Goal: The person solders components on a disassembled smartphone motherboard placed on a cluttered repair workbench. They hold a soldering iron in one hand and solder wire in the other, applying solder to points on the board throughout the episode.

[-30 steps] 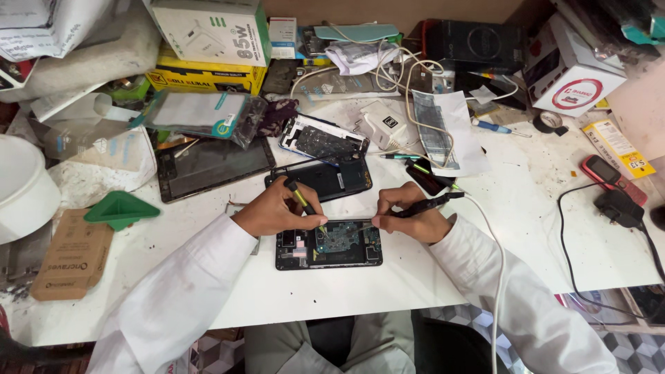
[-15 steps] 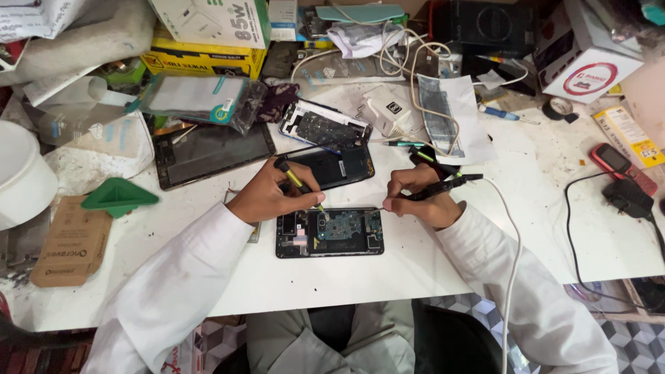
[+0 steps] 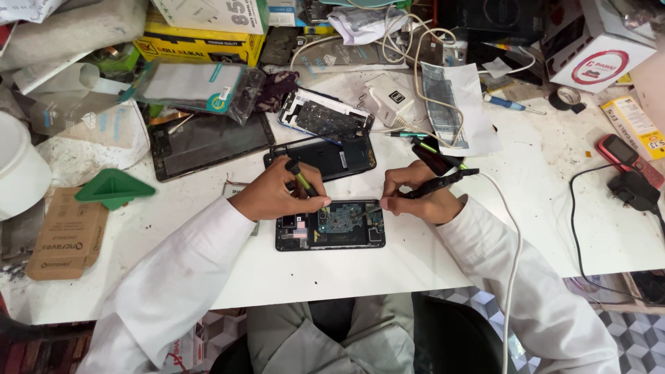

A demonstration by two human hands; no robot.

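An opened phone [image 3: 331, 234] lies flat on the white table [image 3: 388, 260] with its circuit board exposed. My left hand [image 3: 273, 192] grips yellow-green tweezers [image 3: 305, 181], whose tips rest on the board's upper middle. My right hand [image 3: 419, 195] holds a black corded soldering pen [image 3: 436, 183] with its tip pointing left at the same spot on the board. Both white sleeves reach in from the near edge.
Another black phone body [image 3: 332, 158] and a bare phone frame [image 3: 320, 116] lie just behind the work. A dark tablet [image 3: 208, 144] and green triangular tool [image 3: 112, 187] sit left. A red phone [image 3: 622, 158], black adapter [image 3: 634, 190], boxes and cables crowd the right and back.
The view has shifted slightly, so everything sits a little lower and nearer. Both hands have stayed over the opened phone, with the tweezers and pen tips closing onto the board.
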